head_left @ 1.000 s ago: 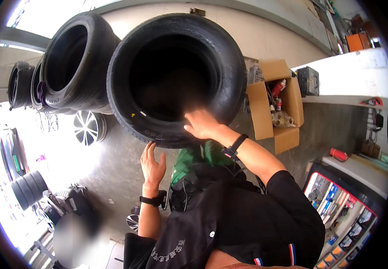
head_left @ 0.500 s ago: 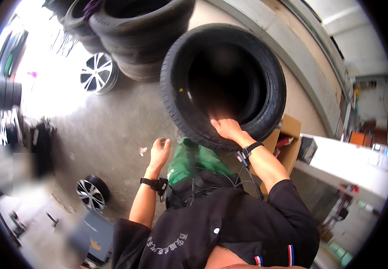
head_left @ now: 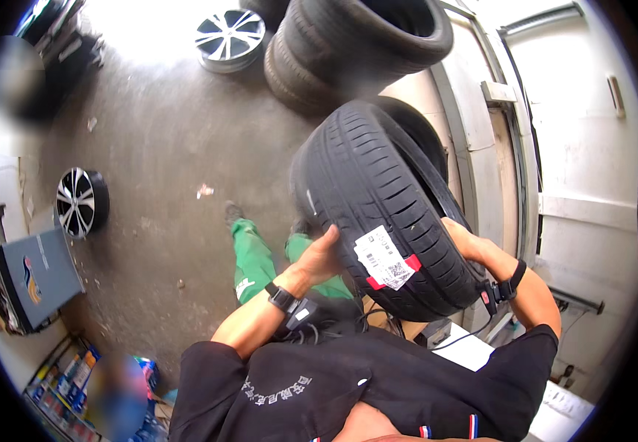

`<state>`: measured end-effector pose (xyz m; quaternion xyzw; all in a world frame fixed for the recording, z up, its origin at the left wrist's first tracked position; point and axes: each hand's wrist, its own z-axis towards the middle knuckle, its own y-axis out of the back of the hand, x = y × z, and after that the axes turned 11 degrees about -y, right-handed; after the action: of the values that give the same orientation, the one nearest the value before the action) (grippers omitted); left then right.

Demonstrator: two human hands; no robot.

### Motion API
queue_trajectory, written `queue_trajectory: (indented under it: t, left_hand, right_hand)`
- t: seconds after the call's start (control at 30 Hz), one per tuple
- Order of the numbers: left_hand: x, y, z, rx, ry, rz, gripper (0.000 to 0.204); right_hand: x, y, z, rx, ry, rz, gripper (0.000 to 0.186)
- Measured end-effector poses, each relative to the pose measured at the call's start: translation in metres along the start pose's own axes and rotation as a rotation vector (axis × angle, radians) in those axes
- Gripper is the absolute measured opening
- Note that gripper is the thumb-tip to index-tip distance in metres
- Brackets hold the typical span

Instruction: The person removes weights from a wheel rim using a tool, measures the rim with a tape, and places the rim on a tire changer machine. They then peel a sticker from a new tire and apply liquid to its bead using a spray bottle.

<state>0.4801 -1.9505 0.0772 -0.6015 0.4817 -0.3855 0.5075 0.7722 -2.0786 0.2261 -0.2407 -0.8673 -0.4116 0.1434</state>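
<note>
A black tyre stands tilted up in front of me with its tread towards me. A white label with red corners is stuck on that tread. Against the tyre's left side rests my left hand, thumb up and its other fingers mostly hidden. My right hand grips the right rim at the tyre's opening, the fingertips out of sight inside. Behind the lifted tyre, part of another black tyre shows.
Stacked tyres rise at the far side. One silver wheel rim lies beyond on the left, another wheel rim nearer left. A grey machine cabinet and a rack of bottles are at left. A white counter is at my right.
The tyre has been raised and tipped so its tread faces me. My left hand has moved from free air onto it, and my right hand has shifted to its right rim. My view has turned.
</note>
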Motion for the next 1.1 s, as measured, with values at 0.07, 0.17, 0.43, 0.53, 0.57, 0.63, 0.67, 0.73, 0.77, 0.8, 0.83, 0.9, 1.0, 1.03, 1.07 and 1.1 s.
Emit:
queue_trajectory:
  t: [0.07, 0.17, 0.43, 0.53, 0.57, 0.63, 0.67, 0.73, 0.77, 0.8, 0.83, 0.9, 1.0, 1.03, 1.07, 1.1]
  left_hand:
    - [-0.008, -0.019, 0.013, -0.036, 0.034, -0.05, 0.088]
    - [-0.024, -0.033, 0.007, 0.006, 0.044, -0.011, 0.088]
    - [-0.067, -0.068, -0.024, 0.08, -0.061, 0.048, 0.088]
    - [-0.073, -0.078, -0.033, 0.108, -0.17, 0.142, 0.086]
    - [-0.072, -0.085, -0.034, 0.115, -0.214, 0.176, 0.085]
    - [-0.076, -0.097, -0.039, 0.113, -0.316, 0.244, 0.084]
    - [-0.077, -0.098, -0.048, 0.092, -0.357, 0.27, 0.083]
    - [-0.095, -0.11, -0.063, 0.038, -0.485, 0.272, 0.076]
    - [-0.127, -0.117, -0.067, 0.042, -0.53, 0.302, 0.075]
    - [-0.162, -0.124, -0.069, 0.043, -0.572, 0.33, 0.074]
    - [-0.195, -0.135, -0.067, -0.03, -0.608, 0.361, 0.07]
    - [-0.262, -0.129, -0.052, -0.12, -0.629, 0.492, 0.067]
    - [-0.335, -0.11, -0.001, -0.09, -0.653, 0.699, 0.069]
    - [-0.354, -0.095, 0.015, -0.1, -0.683, 0.732, 0.075]
    - [-0.378, -0.072, 0.039, -0.107, -0.703, 0.767, 0.083]
    - [-0.395, -0.023, 0.066, -0.198, -0.77, 0.886, 0.098]
  right_hand:
    - [0.015, 0.024, -0.011, -0.003, -0.022, 0.043, 0.055]
    - [0.03, 0.024, -0.018, 0.008, -0.008, -0.061, 0.051]
    - [0.09, 0.061, -0.013, 0.057, 0.026, -0.037, 0.052]
    - [0.091, 0.067, -0.006, 0.066, 0.018, 0.087, 0.054]
    - [0.088, 0.071, -0.001, 0.066, 0.031, 0.115, 0.054]
    - [0.077, 0.078, 0.01, 0.048, 0.043, 0.195, 0.054]
    - [0.092, 0.084, 0.02, 0.043, 0.051, 0.206, 0.054]
    - [0.096, 0.089, 0.046, 0.023, 0.072, 0.237, 0.055]
    - [0.107, 0.101, 0.071, 0.008, 0.078, 0.265, 0.055]
    - [0.116, 0.112, 0.104, 0.002, 0.092, 0.313, 0.056]
    - [0.129, 0.131, 0.138, 0.016, 0.111, 0.35, 0.056]
    - [0.144, 0.152, 0.216, 0.08, 0.153, 0.483, 0.057]
    - [0.111, 0.162, 0.335, 0.234, 0.135, 0.915, 0.059]
    - [0.093, 0.157, 0.382, 0.3, 0.117, 1.126, 0.06]
    - [0.074, 0.145, 0.43, 0.318, 0.074, 1.323, 0.06]
    - [0.06, 0.131, 0.484, 0.311, 0.048, 1.475, 0.061]
